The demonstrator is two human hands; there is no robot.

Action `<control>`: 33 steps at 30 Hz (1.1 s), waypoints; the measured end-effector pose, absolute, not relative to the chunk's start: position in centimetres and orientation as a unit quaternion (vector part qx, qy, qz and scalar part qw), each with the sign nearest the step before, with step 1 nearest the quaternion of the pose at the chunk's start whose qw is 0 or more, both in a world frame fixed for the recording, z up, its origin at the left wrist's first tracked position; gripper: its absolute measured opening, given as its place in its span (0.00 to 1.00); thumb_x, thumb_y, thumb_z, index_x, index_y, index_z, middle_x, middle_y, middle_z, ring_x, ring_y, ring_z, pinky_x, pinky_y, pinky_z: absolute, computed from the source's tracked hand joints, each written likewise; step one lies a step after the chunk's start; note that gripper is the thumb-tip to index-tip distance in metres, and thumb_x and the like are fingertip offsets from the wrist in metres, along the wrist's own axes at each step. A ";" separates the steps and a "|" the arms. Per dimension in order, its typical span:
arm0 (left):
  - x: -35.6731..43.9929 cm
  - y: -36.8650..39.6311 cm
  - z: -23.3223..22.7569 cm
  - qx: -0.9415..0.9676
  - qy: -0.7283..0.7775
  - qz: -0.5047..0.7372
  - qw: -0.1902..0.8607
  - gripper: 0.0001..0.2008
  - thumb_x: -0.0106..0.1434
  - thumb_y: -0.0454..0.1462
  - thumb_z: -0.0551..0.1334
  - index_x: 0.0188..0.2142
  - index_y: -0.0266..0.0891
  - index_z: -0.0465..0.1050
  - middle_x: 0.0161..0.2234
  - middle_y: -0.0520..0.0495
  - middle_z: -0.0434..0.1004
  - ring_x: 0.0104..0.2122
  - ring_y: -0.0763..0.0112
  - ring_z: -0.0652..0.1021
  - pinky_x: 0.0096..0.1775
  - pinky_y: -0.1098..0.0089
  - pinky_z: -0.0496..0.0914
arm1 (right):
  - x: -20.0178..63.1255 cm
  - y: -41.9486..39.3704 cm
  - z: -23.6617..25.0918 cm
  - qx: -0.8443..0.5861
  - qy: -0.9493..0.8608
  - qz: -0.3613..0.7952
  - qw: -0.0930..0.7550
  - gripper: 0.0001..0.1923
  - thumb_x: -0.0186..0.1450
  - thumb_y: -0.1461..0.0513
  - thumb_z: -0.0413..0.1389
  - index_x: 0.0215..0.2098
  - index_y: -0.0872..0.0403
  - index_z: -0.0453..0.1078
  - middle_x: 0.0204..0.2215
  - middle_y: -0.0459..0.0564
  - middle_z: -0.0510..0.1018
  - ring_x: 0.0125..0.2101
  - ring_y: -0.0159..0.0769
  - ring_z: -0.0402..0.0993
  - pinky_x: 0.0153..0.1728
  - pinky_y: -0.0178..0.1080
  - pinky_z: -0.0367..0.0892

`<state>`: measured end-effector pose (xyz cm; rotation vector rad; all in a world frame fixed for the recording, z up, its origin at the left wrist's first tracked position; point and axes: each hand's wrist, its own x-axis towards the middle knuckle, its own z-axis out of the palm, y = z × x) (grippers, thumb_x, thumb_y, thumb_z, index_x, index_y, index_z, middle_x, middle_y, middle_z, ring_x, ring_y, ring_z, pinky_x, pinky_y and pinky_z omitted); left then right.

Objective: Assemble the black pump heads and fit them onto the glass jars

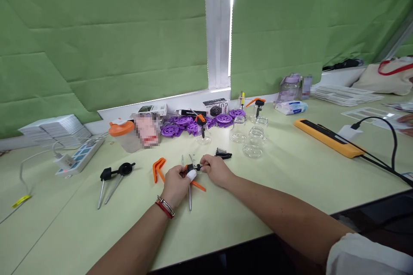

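Note:
Near the middle of the table, my left hand [177, 184] is closed around a small black part with orange on it [189, 167]. My right hand [217, 172] pinches the other end of that part, where a thin metal piece shows; the fingertips hide the detail. Beneath my left hand an orange lever [198, 186] pokes out, and a metal rod [190, 200] lies beside it. To the left rests a bent orange handle [158, 167]. Beyond my right hand are a black piece [224, 155] and a coil spring [221, 150].
Two black pieces with metal legs [111, 175] lie at left. Behind stand glass jars [253, 148], a jar with an orange-and-black top [202, 131], purple wheel-shaped pieces [183, 122] and an orange-lidded cup [124, 137]. At right lies a yellow-and-black bar [329, 137] with cables; another person's hand [407, 124] shows.

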<state>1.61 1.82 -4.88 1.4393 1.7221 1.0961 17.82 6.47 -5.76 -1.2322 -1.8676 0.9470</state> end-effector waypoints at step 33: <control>1.3 2.0 -4.7 0.535 0.663 0.424 0.306 0.18 0.46 0.48 0.66 0.27 0.34 0.74 0.21 0.50 0.69 0.21 0.73 0.66 0.24 0.71 0.59 | 17.6 6.9 -6.1 -0.478 -0.722 0.363 0.344 0.04 0.56 0.66 0.55 0.32 0.53 0.66 0.27 0.44 0.72 0.30 0.33 0.67 0.33 0.35 0.60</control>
